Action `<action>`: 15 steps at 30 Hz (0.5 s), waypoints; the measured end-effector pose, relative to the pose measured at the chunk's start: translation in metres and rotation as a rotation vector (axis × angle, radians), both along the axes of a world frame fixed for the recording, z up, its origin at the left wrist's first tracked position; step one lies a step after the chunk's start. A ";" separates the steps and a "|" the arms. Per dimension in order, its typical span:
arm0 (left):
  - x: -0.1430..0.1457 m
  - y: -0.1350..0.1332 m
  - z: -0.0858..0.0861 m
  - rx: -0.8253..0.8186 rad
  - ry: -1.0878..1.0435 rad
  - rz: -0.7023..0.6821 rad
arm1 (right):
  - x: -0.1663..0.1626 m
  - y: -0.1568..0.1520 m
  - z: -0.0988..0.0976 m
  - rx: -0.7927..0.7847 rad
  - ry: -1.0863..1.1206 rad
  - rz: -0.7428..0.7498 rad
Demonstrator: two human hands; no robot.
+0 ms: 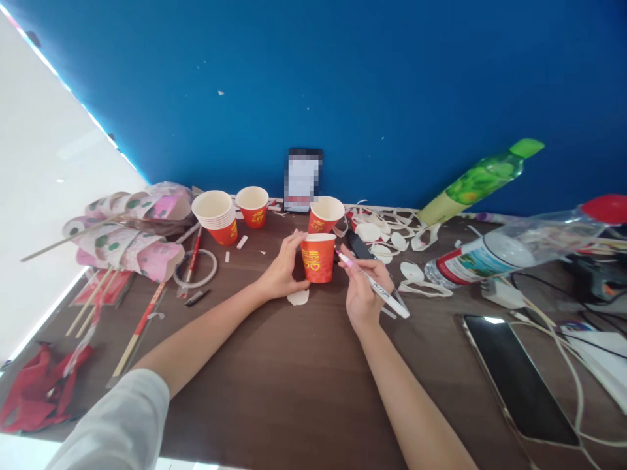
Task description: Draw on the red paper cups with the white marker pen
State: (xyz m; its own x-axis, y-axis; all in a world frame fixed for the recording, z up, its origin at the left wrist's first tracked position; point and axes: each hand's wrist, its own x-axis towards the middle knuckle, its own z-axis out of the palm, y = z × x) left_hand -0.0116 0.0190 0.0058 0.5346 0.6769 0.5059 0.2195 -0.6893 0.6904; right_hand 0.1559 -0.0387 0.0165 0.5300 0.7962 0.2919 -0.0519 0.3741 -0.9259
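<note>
A red paper cup (318, 261) with gold lettering stands upright on the dark table, its upper rim cut or pressed out of round. My left hand (285, 269) grips its left side, fingers near the rim and thumb low by the base. In my right hand (367, 290) is a white marker pen (385, 299), held like a writing tool. The pen's pink tip points at the cup's right side; I cannot tell whether it touches. Right behind stands another red paper cup (326, 212). A pale paper scrap (298, 297) lies under my left thumb.
Further left are a stack of paper cups (215, 219) and a single cup (253, 207). A phone (302, 179) leans on the blue wall. Paper scraps (379, 232), a green-capped bottle (482, 179), a water bottle (482, 258) and a flat phone (519, 378) lie rightward.
</note>
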 end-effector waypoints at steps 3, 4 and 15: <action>0.000 0.000 -0.001 -0.039 0.000 -0.007 | 0.000 -0.003 0.003 0.009 -0.037 0.040; 0.000 0.000 -0.001 -0.045 -0.001 -0.006 | -0.001 -0.004 0.005 0.008 -0.063 0.052; 0.000 -0.003 -0.003 0.010 0.002 0.016 | -0.010 -0.010 0.019 -0.044 -0.206 0.042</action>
State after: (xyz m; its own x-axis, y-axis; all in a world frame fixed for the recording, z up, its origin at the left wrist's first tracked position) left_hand -0.0114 0.0164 0.0030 0.5253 0.6803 0.5111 0.2320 -0.6924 0.6832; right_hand 0.1456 -0.0490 0.0354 0.4286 0.8307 0.3552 0.1253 0.3347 -0.9340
